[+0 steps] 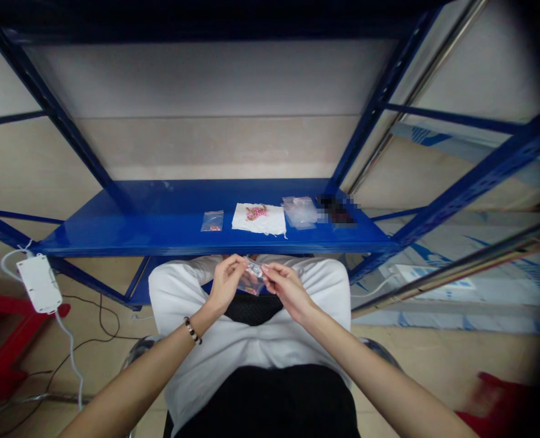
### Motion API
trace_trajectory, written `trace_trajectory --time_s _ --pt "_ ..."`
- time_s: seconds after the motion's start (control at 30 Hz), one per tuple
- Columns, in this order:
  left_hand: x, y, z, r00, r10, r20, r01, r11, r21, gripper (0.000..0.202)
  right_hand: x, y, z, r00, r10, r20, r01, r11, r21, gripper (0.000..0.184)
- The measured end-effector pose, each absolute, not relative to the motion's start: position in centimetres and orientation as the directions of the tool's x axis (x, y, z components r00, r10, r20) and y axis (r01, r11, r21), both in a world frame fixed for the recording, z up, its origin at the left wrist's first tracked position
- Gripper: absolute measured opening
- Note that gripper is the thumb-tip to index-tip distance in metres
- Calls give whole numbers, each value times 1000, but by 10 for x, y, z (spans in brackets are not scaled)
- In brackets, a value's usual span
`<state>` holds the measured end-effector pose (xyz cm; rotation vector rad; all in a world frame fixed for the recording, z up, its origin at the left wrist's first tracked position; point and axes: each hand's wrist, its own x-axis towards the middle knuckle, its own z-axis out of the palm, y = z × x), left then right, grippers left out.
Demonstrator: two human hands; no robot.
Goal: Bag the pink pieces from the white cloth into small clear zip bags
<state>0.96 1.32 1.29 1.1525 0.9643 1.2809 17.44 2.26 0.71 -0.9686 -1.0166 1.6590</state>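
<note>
Just below a blue steel shelf [215, 246], the left hand [225, 283] and right hand [288, 291] pinch a small clear plastic bag [253, 275] between narrowly closed fingers, with pink contents visible inside it. On the shelf, a small filled bag [212, 221] lies apart from a white cloth [270, 222] holding a heap of pink beads [256, 212]. A pile of clear bags [300, 212] remains beyond it, seemingly unfilled, beside a blurred dark object [336, 211].

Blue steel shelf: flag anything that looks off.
The white cloth on the blue steel shelf looks frayed, with loose threads hanging from its lower right corner. The dark item at the shelf's right end is too blurred to judge.
</note>
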Motion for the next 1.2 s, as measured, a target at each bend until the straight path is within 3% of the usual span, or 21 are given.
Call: trace_trajectory --time_s 0.2,0.73,1.2 --pt "12 14 10 64 996 65 -237 -48 970 35 174 26 13 -183 980 -72 -225 -113 -968 28" --pt "17 6 5 182 980 77 -220 -36 975 35 171 20 12 -405 914 -25 -142 -90 -986 41" --pt "13 8 8 204 970 136 -165 -103 981 33 171 21 13 -336 942 -2 -134 -50 -990 27"
